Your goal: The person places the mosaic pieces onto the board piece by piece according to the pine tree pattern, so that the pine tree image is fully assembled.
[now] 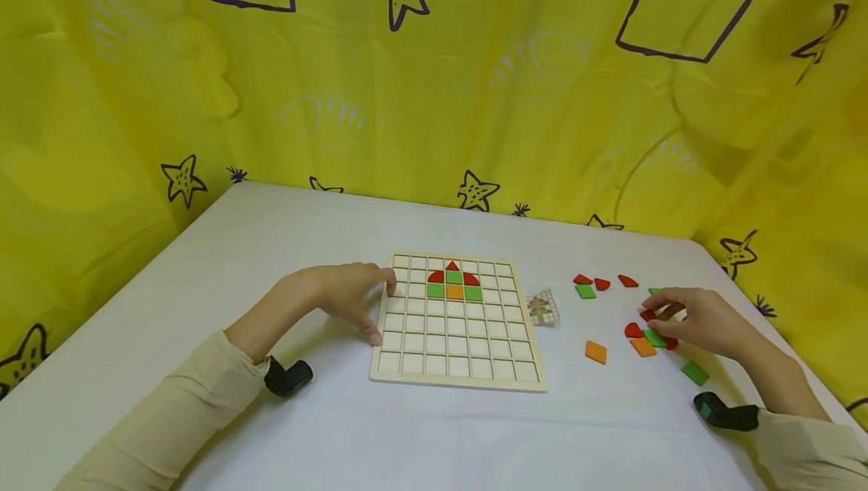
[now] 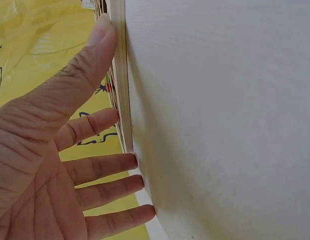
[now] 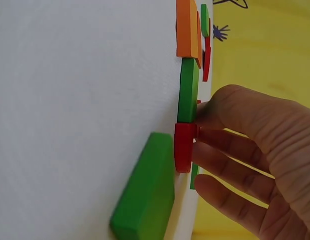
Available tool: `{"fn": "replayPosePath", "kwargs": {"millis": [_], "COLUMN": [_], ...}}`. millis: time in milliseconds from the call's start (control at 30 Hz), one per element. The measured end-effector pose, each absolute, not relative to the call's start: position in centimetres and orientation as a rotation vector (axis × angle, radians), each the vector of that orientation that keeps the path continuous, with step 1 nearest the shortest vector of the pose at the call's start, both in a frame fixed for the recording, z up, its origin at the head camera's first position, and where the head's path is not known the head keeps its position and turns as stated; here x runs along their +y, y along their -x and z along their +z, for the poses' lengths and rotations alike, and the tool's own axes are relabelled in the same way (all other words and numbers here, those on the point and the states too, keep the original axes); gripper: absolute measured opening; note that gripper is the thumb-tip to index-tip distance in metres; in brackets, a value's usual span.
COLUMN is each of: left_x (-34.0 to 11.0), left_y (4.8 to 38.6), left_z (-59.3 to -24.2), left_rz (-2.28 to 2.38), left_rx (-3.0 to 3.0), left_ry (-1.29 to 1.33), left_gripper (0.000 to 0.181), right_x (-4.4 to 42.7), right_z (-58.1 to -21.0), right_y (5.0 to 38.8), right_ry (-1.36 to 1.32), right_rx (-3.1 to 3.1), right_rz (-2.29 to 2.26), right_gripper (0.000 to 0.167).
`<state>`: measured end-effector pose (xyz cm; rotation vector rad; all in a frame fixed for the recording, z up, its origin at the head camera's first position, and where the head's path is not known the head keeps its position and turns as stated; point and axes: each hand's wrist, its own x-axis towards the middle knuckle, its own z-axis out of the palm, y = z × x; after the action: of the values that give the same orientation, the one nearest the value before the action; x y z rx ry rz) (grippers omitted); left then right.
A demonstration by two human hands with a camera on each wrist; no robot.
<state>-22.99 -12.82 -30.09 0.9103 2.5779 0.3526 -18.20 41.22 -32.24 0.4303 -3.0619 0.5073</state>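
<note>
Sleeves (image 1: 166, 412) lie near left and near right over the white table (image 1: 475, 446). On it sits the board (image 1: 436, 344), with seven tiles (image 1: 454, 292) in its far half. The left hand (image 1: 342, 295), fingers spread, touches the board's left edge (gripping nothing); the right hand (image 1: 701, 321) pinches a red piece (image 1: 647, 315) among loose tiles (image 1: 596, 352). Just right of the board lies a card (image 1: 541, 309).

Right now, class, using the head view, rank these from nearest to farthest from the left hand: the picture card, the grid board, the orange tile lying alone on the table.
1. Grid board: its left edge meets the left hand.
2. Picture card: at the board's right edge.
3. Orange tile: farther right, on the table.
</note>
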Motion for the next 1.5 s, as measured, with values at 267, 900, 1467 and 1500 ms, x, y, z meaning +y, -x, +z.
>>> {"fn": "replayPosePath", "kwargs": {"millis": [267,900,1467,1500], "left_x": [-12.8,-12.9,-12.8,-12.9], "left_y": [22.9,23.0,23.0,23.0], "left_z": [-30.1,-30.3,-30.1,-30.2], "left_rz": [0.349,0.332,0.339,0.341], "left_rx": [2.572,2.584,2.579,2.578], "left_ry": [-0.909,-0.886,-0.892,-0.891], "left_gripper": [0.063,0.064,0.064,0.064], "right_x": [40.9,40.3,40.1,40.1], "right_z": [-32.5,-32.5,-32.4,-32.4], "right_y": [18.3,18.6,18.7,18.7], "right_ry": [-0.452,-0.44,-0.475,-0.475], "right_rx": [-3.062,-3.071,-3.052,-3.054], "right_rz": [0.521,0.52,0.55,0.547], "right_gripper": [0.025,0.037,0.042,0.042]}}
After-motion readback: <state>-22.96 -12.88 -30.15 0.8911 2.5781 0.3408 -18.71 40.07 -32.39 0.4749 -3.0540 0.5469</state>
